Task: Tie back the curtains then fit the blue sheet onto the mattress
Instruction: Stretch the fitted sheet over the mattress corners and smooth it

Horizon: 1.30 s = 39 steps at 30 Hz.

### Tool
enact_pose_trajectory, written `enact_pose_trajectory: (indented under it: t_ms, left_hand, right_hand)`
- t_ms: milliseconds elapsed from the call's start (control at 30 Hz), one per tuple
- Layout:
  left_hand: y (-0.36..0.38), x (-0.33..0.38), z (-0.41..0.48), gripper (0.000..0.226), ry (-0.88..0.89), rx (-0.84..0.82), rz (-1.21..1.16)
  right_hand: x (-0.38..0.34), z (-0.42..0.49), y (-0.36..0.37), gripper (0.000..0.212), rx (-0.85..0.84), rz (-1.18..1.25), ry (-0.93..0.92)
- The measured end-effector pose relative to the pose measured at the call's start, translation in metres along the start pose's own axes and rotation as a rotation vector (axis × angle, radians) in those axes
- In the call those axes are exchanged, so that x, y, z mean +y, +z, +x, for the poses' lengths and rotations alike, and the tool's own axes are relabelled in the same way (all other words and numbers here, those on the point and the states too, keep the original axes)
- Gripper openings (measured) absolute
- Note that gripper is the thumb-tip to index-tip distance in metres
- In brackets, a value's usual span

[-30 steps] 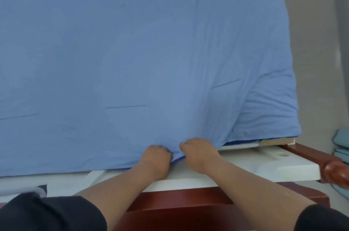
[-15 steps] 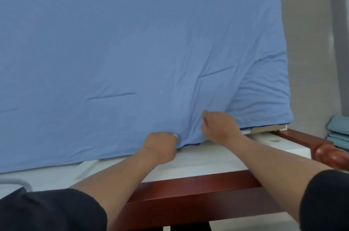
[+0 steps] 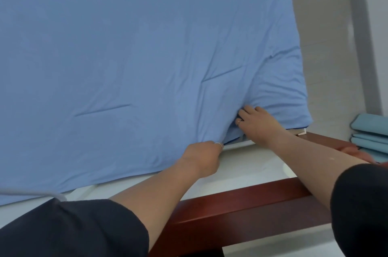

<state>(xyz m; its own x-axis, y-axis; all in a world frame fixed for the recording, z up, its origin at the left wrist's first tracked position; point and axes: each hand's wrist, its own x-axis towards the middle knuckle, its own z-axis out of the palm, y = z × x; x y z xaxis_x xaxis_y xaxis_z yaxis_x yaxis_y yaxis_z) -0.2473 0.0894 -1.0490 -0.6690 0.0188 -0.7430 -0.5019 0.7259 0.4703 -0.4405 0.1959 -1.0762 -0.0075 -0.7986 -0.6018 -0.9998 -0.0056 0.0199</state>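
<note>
- Head view: blue sheet [image 3: 134,63] covers nearly the whole top of the mattress, its near hem lying along the pale bed base [image 3: 247,164] above the red-brown wooden frame [image 3: 241,200].
- Left hand [image 3: 201,157] is closed in a fist on the sheet's hem, knuckles at the base's edge; right hand [image 3: 257,123] is closed on a gathered fold of sheet just short of the near right corner, fingers dug into the cloth.
- A thin strip of darker blue shows between the hands, likely the mattress edge not yet covered.
- Creases fan from the right hand toward the corner [image 3: 294,109], which looks bunched rather than seated.
- Risk, as I judge it: pulling hard at the hem with the corner loose could drag the sheet off that corner or leave slack ridges across the top.
- Folded teal cloths [image 3: 371,137] lie well apart at the right; no curtains in view.
</note>
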Motion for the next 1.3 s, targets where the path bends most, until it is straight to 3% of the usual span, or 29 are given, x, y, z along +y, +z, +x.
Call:
enact_pose_trajectory:
  t_ms: [200,533,667,800,933,1067,1167,1233,1300]
  left_hand:
    - [-0.003,0.001,-0.017,0.025,-0.070,-0.004,-0.168]
    - [-0.009,-0.003,-0.003,0.031,-0.115,-0.047,-0.113]
    - [-0.013,-0.002,-0.008,0.034,-0.126,-0.055,-0.068]
    - [-0.030,0.029,-0.012,0.032,-0.082,-0.024,0.023]
    - [-0.048,0.072,0.006,0.033,-0.028,0.072,0.080]
    - [-0.046,0.119,0.058,0.035,-0.030,0.071,0.126]
    - [-0.044,0.146,0.111,0.043,-0.033,0.084,0.187]
    - [-0.034,0.183,0.152,0.039,-0.045,0.097,0.268]
    - [-0.030,0.214,0.188,0.029,-0.094,0.061,0.365]
  right_hand:
    - [0.022,-0.026,-0.013,0.032,-0.348,0.166,0.095]
    - [0.010,-0.027,0.006,0.027,-0.531,0.218,0.200]
    - [0.026,-0.034,-0.023,0.037,-0.658,0.513,0.270]
    - [0.096,-0.057,-0.069,0.027,-0.479,0.808,0.490]
    - [0.185,-0.081,-0.069,0.029,-0.528,0.596,0.511]
    - [0.221,-0.088,-0.028,0.060,-0.605,0.400,0.412]
    - [0.203,-0.075,0.034,0.086,-0.543,0.685,0.323]
    - [0.195,-0.074,0.087,0.087,-0.395,1.057,0.301]
    - [0.179,-0.087,0.117,0.075,-0.249,1.234,0.442]
